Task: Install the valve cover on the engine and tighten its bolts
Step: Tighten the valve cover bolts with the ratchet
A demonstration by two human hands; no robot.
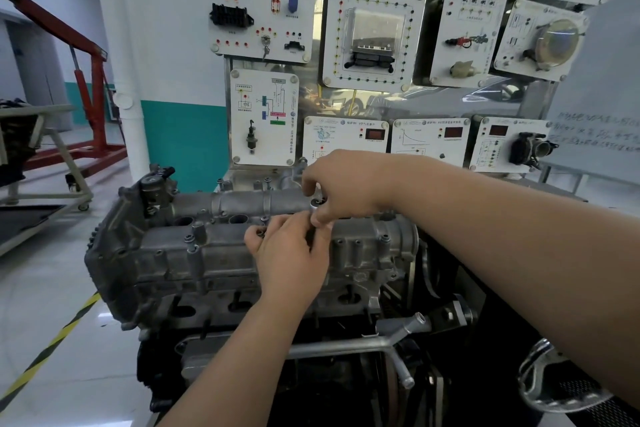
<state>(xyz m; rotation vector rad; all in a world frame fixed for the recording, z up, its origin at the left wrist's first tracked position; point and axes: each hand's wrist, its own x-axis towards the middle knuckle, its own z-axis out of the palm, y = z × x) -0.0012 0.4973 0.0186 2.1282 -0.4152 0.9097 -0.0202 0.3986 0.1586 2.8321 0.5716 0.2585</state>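
Note:
A grey cast valve cover lies on top of the engine on its stand. Several bolts stand in their holes along the cover. My left hand is over the middle of the cover, its fingers curled round a small dark bolt and a tool shaft. My right hand reaches in from the right, just above the left, and pinches the silver head of a socket tool that stands upright on the cover. The tool's lower part is hidden behind my hands.
A board of white training panels rises right behind the engine. A red engine hoist and a grey cart stand at the left. Metal coolant pipes stick out below the engine front. Yellow-black tape crosses the floor.

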